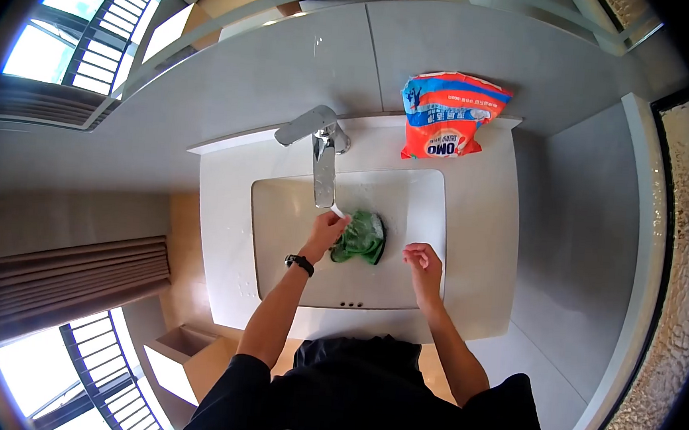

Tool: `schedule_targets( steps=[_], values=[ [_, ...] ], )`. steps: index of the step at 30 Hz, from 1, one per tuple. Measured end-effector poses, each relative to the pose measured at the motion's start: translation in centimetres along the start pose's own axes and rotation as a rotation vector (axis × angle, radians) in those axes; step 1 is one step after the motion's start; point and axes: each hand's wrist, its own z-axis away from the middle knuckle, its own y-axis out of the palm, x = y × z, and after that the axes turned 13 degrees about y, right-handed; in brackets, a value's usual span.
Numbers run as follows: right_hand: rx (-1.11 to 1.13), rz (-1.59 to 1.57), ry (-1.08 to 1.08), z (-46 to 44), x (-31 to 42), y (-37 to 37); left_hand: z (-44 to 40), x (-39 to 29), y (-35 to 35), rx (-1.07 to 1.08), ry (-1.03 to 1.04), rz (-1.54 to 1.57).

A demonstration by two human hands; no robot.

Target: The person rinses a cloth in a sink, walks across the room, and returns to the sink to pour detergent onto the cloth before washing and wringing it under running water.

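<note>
A wet, crumpled green cloth (365,240) with a dark edge and whitish patches lies in the white sink (308,283). My left hand (327,233), wearing a black watch, is closed at the cloth's upper left, just below the faucet spout. A small white strip (337,210) shows at its fingertips; whether that is water or an object I cannot tell. Over the sink's right side, apart from the cloth, my right hand (425,265) has its fingers curled in, with nothing visible in them.
A chrome faucet (324,166) reaches over the basin from the back. On the white counter (482,249), at the back right, stands a red and blue OMO bag (451,117). A grey wall panel (585,256) borders the right, and a brown curtain (76,276) hangs at left.
</note>
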Motion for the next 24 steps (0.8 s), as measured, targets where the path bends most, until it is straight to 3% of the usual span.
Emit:
schedule_targets(
  steps=[5,7,14,17,19,24],
  values=[
    [0.019,-0.034,0.006,0.1,-0.1,0.5,-0.2,-0.6,-0.4,-0.066,0.001,0.122],
    [0.019,-0.028,-0.008,0.2,-0.1,0.6,0.0,0.1,-0.6,-0.076,0.102,-0.021],
    [0.025,-0.048,-0.008,0.6,-0.6,0.0,-1.0,5.6,0.9,-0.246,0.095,-0.145],
    [0.018,-0.053,0.011,0.6,-0.6,-0.3,-0.4,4.9,1.4,-0.128,0.055,-0.066],
    [0.008,-0.060,0.015,0.6,-0.6,-0.5,0.6,2.7,1.7,0.009,-0.010,-0.475],
    [-0.006,-0.084,-0.011,0.6,-0.4,-0.6,0.1,3.7,0.9,0.152,-0.092,-0.471]
  ],
)
